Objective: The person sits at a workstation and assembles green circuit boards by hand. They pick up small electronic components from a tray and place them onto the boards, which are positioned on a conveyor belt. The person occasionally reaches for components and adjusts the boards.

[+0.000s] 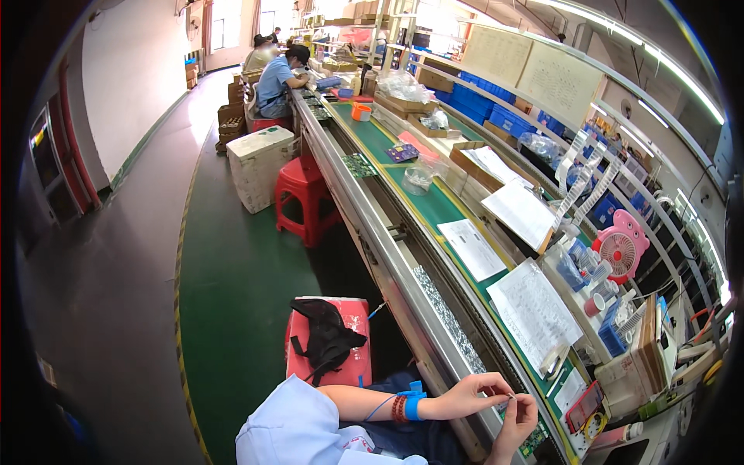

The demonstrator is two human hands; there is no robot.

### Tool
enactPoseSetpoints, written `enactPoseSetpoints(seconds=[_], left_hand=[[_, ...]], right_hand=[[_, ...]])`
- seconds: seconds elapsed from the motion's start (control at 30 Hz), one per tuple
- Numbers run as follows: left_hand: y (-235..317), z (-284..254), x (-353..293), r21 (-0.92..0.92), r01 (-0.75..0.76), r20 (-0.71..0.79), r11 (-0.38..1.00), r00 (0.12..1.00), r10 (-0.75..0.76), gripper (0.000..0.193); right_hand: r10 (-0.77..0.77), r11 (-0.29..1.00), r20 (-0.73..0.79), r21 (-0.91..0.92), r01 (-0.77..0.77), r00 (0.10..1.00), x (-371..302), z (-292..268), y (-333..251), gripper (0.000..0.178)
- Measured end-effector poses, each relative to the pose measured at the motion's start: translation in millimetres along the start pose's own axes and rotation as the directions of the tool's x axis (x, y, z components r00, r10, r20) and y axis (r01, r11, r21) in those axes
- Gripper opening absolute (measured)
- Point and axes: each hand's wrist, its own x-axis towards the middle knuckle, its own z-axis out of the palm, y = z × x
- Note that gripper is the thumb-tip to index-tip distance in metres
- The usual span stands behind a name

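My left hand (474, 394) and my right hand (518, 425) meet over the near end of the bench rail, fingertips almost touching. Both are closed in a pinch around something tiny and pale, too small to name. On my left wrist sit a blue wrist strap (415, 401) with a thin cord and a dark red bead bracelet (399, 408). Beneath my right hand, part of a green circuit board (535, 442) shows. A long strip of circuit boards (449, 319) runs along the rail just beyond my hands.
Right of my hands lie written sheets (535, 310), a red-framed device (585, 407) and a pink fan (620, 248). A red stool (304, 198) and a red seat with a black bag (329, 341) stand left of the bench. A person in blue (276, 81) works farther along.
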Motion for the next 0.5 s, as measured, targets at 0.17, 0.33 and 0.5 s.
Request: enactPoseSetpoints(seconds=[0.17,0.33,0.5], left_hand=[[5.6,-3.6,-7.9,-0.018,-0.058,0.0,0.998,0.998,0.058,0.015],[15.3,-3.7,-14.8,-0.028,0.003,-0.026,1.0,1.0,-0.004,0.012],[10.2,-4.9,-18.5,-0.035,-0.004,-0.043,0.999,0.999,0.003,0.01]], right_hand=[[-0.044,0.998,0.046,-0.035,0.045,0.998,-0.8,5.5,-5.2,0.006],[-0.012,0.998,0.054,-0.064,0.015,0.998,-7.2,4.2,-7.6,0.009],[-0.064,0.991,0.047,-0.117,0.069,0.997,-11.1,8.8,-11.6,0.009]])
